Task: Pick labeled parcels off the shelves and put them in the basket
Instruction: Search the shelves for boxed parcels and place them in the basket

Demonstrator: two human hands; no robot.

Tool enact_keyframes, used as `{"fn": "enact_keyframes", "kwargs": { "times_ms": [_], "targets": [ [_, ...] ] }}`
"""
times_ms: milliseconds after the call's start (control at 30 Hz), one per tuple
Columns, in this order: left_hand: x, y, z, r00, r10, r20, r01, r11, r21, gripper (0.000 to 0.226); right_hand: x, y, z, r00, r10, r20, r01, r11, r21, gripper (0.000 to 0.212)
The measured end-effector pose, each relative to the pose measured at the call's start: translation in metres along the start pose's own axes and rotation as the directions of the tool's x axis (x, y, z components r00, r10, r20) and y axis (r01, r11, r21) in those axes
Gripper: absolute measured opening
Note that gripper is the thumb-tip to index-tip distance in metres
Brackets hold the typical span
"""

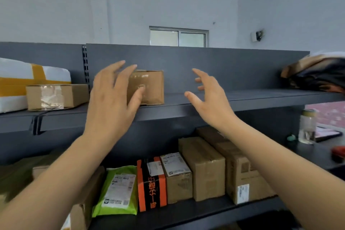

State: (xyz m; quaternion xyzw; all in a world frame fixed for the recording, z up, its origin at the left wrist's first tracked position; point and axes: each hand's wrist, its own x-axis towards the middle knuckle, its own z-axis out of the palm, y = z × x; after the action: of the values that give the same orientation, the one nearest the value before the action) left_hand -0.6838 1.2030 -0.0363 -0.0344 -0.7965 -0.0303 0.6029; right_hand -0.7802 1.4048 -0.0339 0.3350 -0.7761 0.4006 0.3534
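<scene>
A small brown cardboard parcel [151, 87] stands on the top shelf [252, 97] against the dark back panel. My left hand [112, 97] is raised in front of the parcel's left side, fingers spread and straight, overlapping it in view; whether it touches the parcel I cannot tell. My right hand [207, 95] hovers to the parcel's right, apart from it, fingers spread and holding nothing. On the lower shelf stand a green labelled bag [119, 192], an orange-and-black parcel [151, 185], and several brown boxes [205, 168]. No basket is in view.
On the top shelf at left lie a white parcel with yellow tape [22, 80] and a taped brown box [56, 96]. A dark bundle [317, 74] sits at the top right. A glass jar [307, 127] stands on a surface at right.
</scene>
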Motion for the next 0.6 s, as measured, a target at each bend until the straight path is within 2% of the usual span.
{"fn": "enact_keyframes", "kwargs": {
  "times_ms": [67, 133, 233, 300, 400, 500, 600],
  "targets": [
    [-0.016, 0.025, 0.009, 0.977, 0.212, -0.028, -0.213, 0.976, -0.045, 0.038, -0.018, 0.023, -0.021, 0.994, 0.032, -0.106, -0.035, 0.999, -0.023, 0.054],
    [-0.036, 0.047, 0.027, 0.909, 0.416, 0.031, -0.411, 0.906, -0.100, 0.032, -0.038, 0.048, -0.040, 0.981, 0.077, -0.175, -0.088, 0.995, -0.055, 0.049],
    [-0.068, 0.075, 0.056, 0.789, 0.589, 0.177, -0.558, 0.807, -0.196, 0.031, -0.071, 0.083, -0.058, 0.966, 0.148, -0.211, -0.178, 0.975, -0.132, 0.045],
    [-0.085, 0.088, 0.077, 0.750, 0.590, 0.299, -0.527, 0.806, -0.267, 0.035, -0.093, 0.102, -0.065, 0.960, 0.201, -0.193, -0.237, 0.954, -0.185, 0.043],
    [-0.100, 0.101, 0.106, 0.729, 0.484, 0.484, -0.326, 0.867, -0.377, 0.046, -0.125, 0.125, -0.070, 0.948, 0.281, -0.148, -0.311, 0.920, -0.240, 0.040],
    [-0.107, 0.117, 0.126, 0.696, 0.405, 0.593, -0.161, 0.893, -0.421, 0.054, -0.158, 0.146, -0.074, 0.917, 0.377, -0.129, -0.399, 0.868, -0.296, 0.040],
    [-0.112, 0.133, 0.145, 0.678, 0.371, 0.634, -0.098, 0.901, -0.423, 0.059, -0.186, 0.168, -0.077, 0.866, 0.492, -0.095, -0.495, 0.813, -0.307, 0.048]
  ]
}}
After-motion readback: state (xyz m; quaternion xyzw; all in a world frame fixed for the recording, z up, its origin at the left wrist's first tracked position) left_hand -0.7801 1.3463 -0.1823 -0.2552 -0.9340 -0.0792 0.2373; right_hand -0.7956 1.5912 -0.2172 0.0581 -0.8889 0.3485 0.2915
